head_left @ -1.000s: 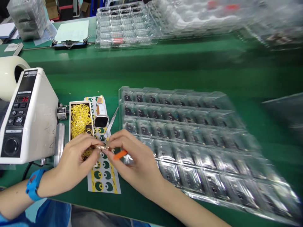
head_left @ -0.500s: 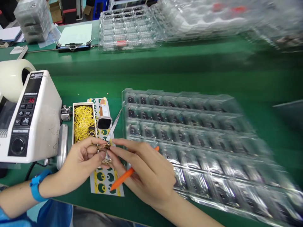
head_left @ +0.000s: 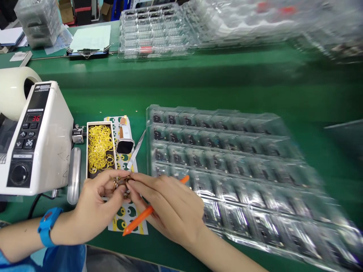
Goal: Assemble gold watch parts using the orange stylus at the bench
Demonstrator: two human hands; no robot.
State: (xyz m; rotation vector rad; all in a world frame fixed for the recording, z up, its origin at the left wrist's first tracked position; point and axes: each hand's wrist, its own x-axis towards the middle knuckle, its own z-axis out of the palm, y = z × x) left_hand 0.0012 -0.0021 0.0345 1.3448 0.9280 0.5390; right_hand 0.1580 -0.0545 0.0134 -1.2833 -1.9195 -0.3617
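Observation:
Between both sets of fingertips is a small copper-coloured metal part, mostly hidden, its exact kind unclear. My left hand pinches it from the left, thumb in front. My right hand touches it from the right, and an orange pen-shaped stick lies in that hand, pointing down-left. Under the hands runs a sheet of yellow and white ring stickers. Just beyond them stands a white box of yellow rings. A smartwatch rests on the sheet, beside a thin pale strip.
A white tape dispenser with a large roll stands at left, near a metal bar. To the right spreads a clear plastic tray of dark parts. Behind are a clipboard and more stacked clear trays.
Both hands have shifted slightly downward with the metal part. The orange stick's lower tip has swung left and down, and more of the yellow rings show.

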